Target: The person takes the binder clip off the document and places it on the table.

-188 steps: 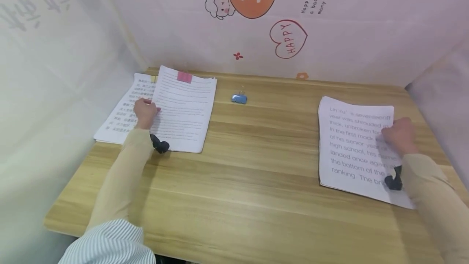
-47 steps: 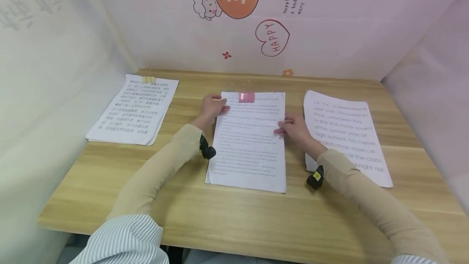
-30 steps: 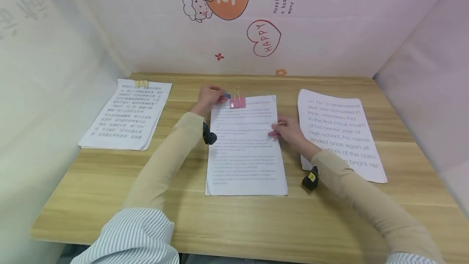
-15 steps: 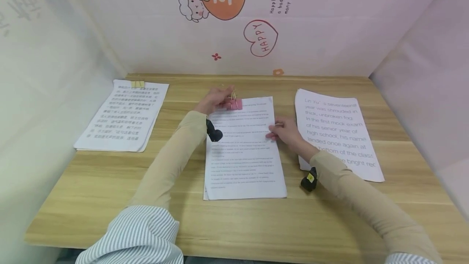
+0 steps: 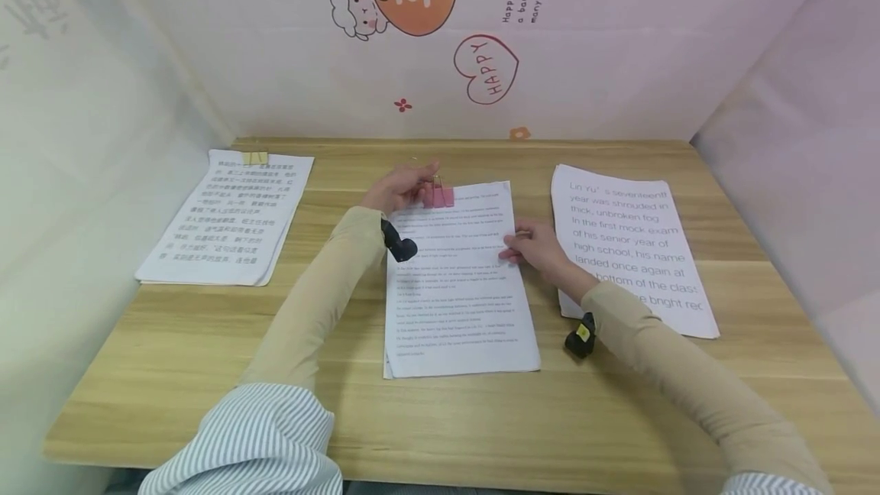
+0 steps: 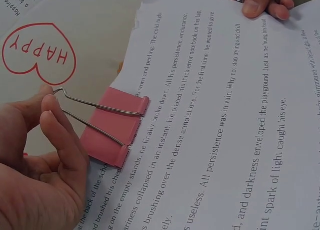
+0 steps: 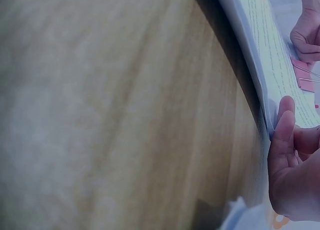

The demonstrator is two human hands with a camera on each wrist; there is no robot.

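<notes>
A stack of printed pages [image 5: 454, 304] lies on the table before me, a pink binder clip [image 5: 444, 197] on its top edge. My left hand [image 5: 399, 188] pinches the clip's wire handle between thumb and finger, as the left wrist view shows, where the pink clip body [image 6: 112, 122] bites the paper. My right hand [image 5: 543, 250] holds the stack's right edge between thumb and fingers; in the right wrist view the right-hand fingertips [image 7: 286, 107] press along that edge. Behind the left hand a small wire loop [image 5: 415, 159] peeks out; the rest is hidden.
To the left lies another stack of pages [image 5: 227, 220] with a yellow binder clip [image 5: 255, 158] at its top. A large-print stack [image 5: 622, 239], with no clip showing, lies close by the right hand. A printed cloth wall [image 5: 584, 82] rises behind the wooden table [image 5: 440, 418].
The pink-clipped stack has come from the left to the middle. My right hand has left the large-print stack for this one; my left hand has moved up to the clip handle. The blue clip is now hidden.
</notes>
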